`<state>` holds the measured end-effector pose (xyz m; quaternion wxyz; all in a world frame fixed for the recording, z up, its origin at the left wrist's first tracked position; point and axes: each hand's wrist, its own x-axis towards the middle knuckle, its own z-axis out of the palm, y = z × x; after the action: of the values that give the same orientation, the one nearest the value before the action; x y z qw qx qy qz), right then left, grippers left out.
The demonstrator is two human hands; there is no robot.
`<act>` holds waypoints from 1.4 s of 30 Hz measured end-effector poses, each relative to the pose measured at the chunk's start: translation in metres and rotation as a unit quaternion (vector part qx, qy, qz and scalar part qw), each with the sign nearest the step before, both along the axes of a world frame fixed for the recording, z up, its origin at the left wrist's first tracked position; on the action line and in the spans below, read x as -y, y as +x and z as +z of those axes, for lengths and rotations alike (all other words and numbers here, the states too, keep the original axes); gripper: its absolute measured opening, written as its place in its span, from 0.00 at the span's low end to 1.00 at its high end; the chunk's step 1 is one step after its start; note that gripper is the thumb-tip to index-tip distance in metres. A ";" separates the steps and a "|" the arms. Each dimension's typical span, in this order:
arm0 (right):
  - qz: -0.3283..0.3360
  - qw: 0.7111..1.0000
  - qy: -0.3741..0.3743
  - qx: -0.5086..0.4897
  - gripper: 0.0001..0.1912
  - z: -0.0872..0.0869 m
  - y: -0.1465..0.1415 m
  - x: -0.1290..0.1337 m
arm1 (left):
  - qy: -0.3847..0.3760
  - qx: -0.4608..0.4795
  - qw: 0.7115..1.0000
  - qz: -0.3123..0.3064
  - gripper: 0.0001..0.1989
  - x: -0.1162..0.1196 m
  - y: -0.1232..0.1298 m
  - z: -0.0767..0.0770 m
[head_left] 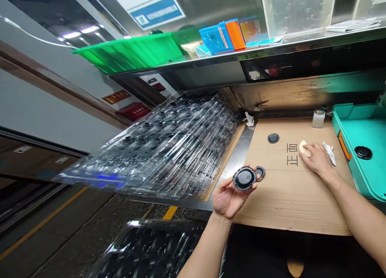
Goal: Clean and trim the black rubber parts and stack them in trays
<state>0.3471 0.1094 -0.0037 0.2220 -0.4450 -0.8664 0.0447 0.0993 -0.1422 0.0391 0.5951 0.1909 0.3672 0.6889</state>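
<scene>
1. Head view, left: the left hand [228,198] is turned palm up, fingers curled and gripping the rim of a black round plastic cap [244,178], just over the edge of the cardboard-covered surface [286,199].
2. Head view, right: the right hand [316,160] lies palm down, closed over a cream sponge [304,148], with a white cloth [329,152] touching it.
3. Head view, around: a black disc [260,173] sits just beside the held cap, another black disc [273,138] lies farther up, and a third black disc [363,152] rests in a teal tray [358,125].
</scene>
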 end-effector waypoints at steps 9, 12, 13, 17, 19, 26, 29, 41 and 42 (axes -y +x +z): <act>-0.006 1.000 -0.003 0.002 0.16 -0.001 0.000 0.002 | -0.002 -0.033 0.999 -0.003 0.33 -0.003 -0.002 0.001; -0.007 1.000 -0.009 0.006 0.16 -0.001 -0.001 0.002 | 0.005 -0.138 0.990 0.017 0.30 -0.006 -0.007 0.008; -0.008 1.000 -0.012 0.007 0.16 0.000 -0.001 0.003 | -0.001 -0.209 0.978 0.020 0.30 -0.008 -0.012 0.010; -0.009 1.000 -0.011 0.010 0.16 0.000 -0.002 0.004 | -0.056 -0.572 0.818 -0.027 0.31 -0.019 -0.032 0.014; -0.008 1.000 -0.007 0.012 0.15 0.000 -0.002 0.005 | -0.059 -0.680 0.728 -0.063 0.32 -0.026 -0.036 0.011; -0.017 0.999 -0.022 0.016 0.16 0.003 -0.003 0.007 | -0.026 -0.758 0.630 -0.168 0.35 -0.054 -0.024 0.000; -0.016 0.999 -0.031 0.019 0.16 0.002 -0.003 0.008 | -0.018 -0.758 0.628 -0.173 0.32 -0.060 -0.018 -0.001; -0.005 0.997 0.003 -0.080 0.18 0.011 -0.012 0.019 | -0.023 -0.797 0.596 -0.094 0.26 -0.049 -0.046 -0.029; -0.002 0.998 -0.007 -0.063 0.17 0.010 -0.014 0.020 | -0.016 -0.799 0.594 -0.092 0.26 -0.050 -0.056 -0.037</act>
<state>0.3332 0.0898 0.0064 0.2731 -0.4444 -0.8496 0.0784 0.0437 -0.0919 0.0016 0.1267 0.6879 0.6874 0.1955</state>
